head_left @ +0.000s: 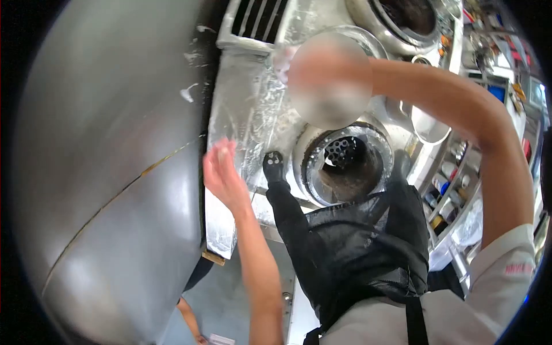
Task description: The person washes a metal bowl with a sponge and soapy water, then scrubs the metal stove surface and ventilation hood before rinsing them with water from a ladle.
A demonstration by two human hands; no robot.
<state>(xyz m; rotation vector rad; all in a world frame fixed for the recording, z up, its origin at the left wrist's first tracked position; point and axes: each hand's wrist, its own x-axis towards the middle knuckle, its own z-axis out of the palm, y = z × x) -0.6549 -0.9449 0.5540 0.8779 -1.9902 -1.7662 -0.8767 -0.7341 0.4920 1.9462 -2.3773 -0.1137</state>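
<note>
My left hand (223,175) is raised beside the large curved metal surface (115,144), its fingers loosely bent and apart from the thumb. Nothing shows in it. My right arm reaches across the steel stove top (244,98). A round blurred patch covers most of my right hand (325,69), so its grip is hidden. Something whitish (282,62) shows at the patch's left edge; I cannot make out what it is. My black shoes (273,164) stand on either side of a round burner well (345,164) with a perforated piece inside. White foam streaks the steel.
A slatted metal grate (256,20) lies at the top, near a second round burner well (408,20). A white-rimmed container (431,123) and shelves of kitchen goods (448,190) are on the right. Another person's forearm (190,319) shows low on the left, above the floor.
</note>
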